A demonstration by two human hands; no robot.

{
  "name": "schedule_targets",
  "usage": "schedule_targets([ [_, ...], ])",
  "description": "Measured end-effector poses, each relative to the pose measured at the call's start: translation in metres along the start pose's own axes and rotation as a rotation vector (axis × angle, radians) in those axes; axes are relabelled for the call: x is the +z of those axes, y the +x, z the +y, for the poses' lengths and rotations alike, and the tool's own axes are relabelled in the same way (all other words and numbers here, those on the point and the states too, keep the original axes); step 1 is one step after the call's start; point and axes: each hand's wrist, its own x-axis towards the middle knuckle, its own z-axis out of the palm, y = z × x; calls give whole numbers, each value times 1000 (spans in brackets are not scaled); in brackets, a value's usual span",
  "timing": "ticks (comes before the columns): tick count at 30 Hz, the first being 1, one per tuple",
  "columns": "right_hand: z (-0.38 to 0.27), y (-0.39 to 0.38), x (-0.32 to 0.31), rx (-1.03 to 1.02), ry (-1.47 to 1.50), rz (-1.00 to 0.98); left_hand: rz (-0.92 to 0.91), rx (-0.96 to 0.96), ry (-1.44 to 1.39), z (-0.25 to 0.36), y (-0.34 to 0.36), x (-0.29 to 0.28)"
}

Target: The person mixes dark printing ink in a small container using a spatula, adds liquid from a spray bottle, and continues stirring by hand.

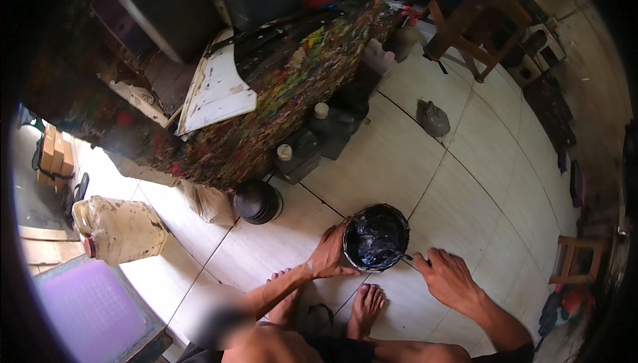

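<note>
A round bucket [374, 235] of dark, glossy paint-like substance stands at the lower middle, its rim smeared. My left hand [327, 255] wraps round the bucket's left side. My right hand [438, 273], at the bucket's right, is closed on a thin stirring tool [406, 256] that reaches into the dark contents. My bare feet [365, 306] rest on the tiles just below the bucket.
A paint-spattered workbench [292, 64] spans the upper left, with dark jerrycans [299, 157] and a black container [256, 202] beside it. A yellowed jerrycan [126, 230] and purple screen frame [93, 310] sit left. Stools [482, 20] and a dark bag [432, 118] lie rightward.
</note>
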Motion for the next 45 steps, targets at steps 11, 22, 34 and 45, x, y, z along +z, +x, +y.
schedule_targets([
  [11,101,-5,94,22,116,-325,64,-250,-3,-5,-5,42],
  [22,-50,4,100,518,1748,-150,123,-191,14,-6,-7,39],
  [34,12,-39,59,658,736,-234,-178,24,-73,-11,38,-38],
  [45,56,94,36,-584,-403,36,-150,-120,121,3,24,7],
])
